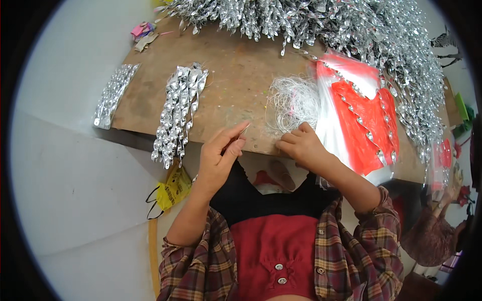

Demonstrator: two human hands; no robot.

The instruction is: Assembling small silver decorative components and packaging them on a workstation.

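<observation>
Your left hand (217, 154) has its thumb and forefinger nearly closed, pinching a thin string (245, 128) over the front edge of the desk (236, 85). Your right hand (307, 149) sits just to the right, fingers curled and bunched at the tips; what they hold, I cannot tell. Just beyond it lies a loose tangle of white string (295, 100), beside red-and-clear plastic bags (366, 125). Silver twisted strips (175, 108) hang over the edge at left; a silver heap (311, 20) covers the far side.
</observation>
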